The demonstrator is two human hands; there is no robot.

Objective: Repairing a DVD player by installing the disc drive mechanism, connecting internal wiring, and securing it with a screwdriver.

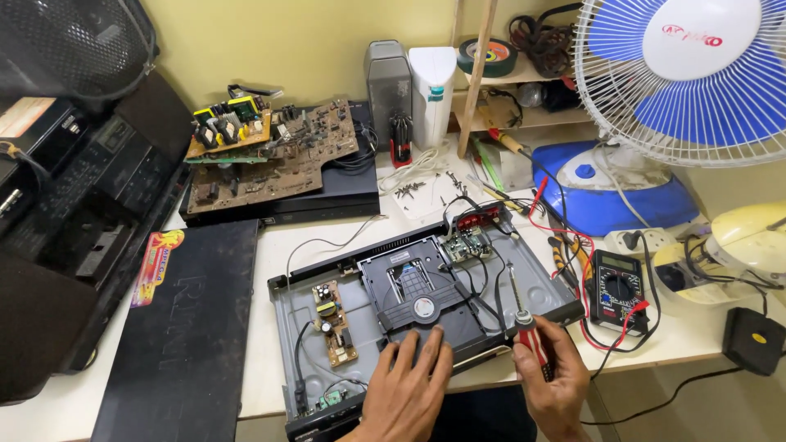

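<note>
An opened disc player [426, 307] lies on the white bench [262, 327] with its top cover off, showing a grey metal chassis, a black disc drive tray [413, 290] in the middle, a small brown power supply board [334, 323] to the left of the tray and a green circuit board [467, 244] at the back right. The person's left hand [407, 391] rests flat on the front edge of the drive tray, its grip spread with the fingers fanned apart and holding nothing. The right hand [553, 381] is just beside it at the player's front right corner, its grip pressed around the red and black handle of a screwdriver [524, 315], whose metal shaft points up and away over the chassis floor. A black multimeter [618, 288] sits just right of the player, its red and black leads trailing across the bench towards the chassis. Left of the player lies a flat black cover panel [184, 327] with a colourful sticker. Behind it a second black player carries a pile of dusty brown circuit boards [270, 151]. A blue and white table fan [679, 74] stands at the back right, with a scatter of loose screws [409, 190] on the bench near its base.
</note>
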